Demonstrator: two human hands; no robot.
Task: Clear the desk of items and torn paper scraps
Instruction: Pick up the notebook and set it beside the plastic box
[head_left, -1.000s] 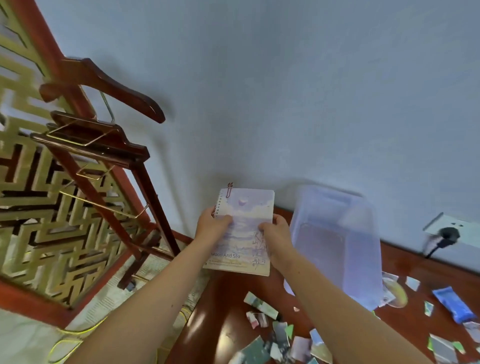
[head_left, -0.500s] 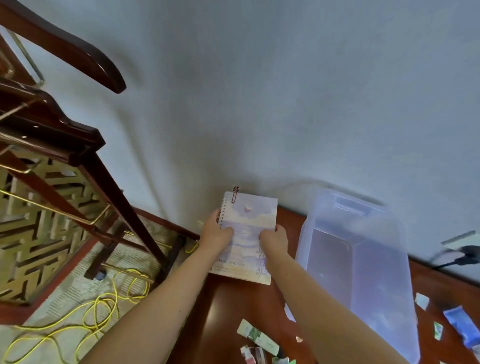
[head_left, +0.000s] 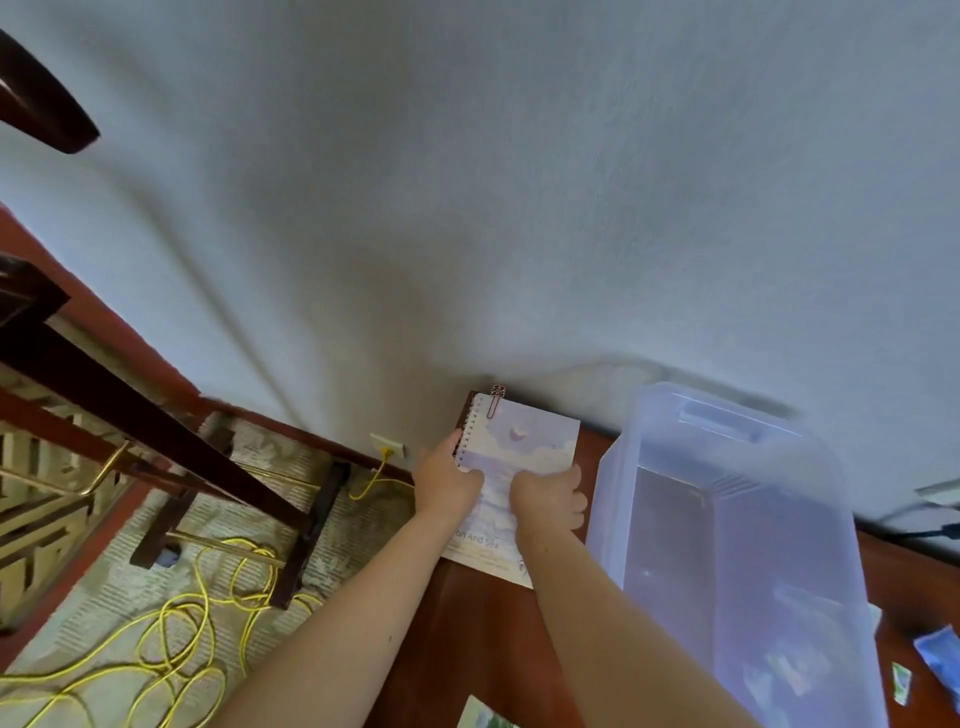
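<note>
Lilac notebook (head_left: 524, 447) | L hand (head_left: 447, 488), R hand (head_left: 545, 501) grip | desk (head_left: 483, 634) corner | bin (head_left: 605, 493) beside

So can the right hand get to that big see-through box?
Probably yes. The clear plastic bin stands right beside the right hand with nothing between them, though that hand is busy gripping the spiral notebook.
</note>
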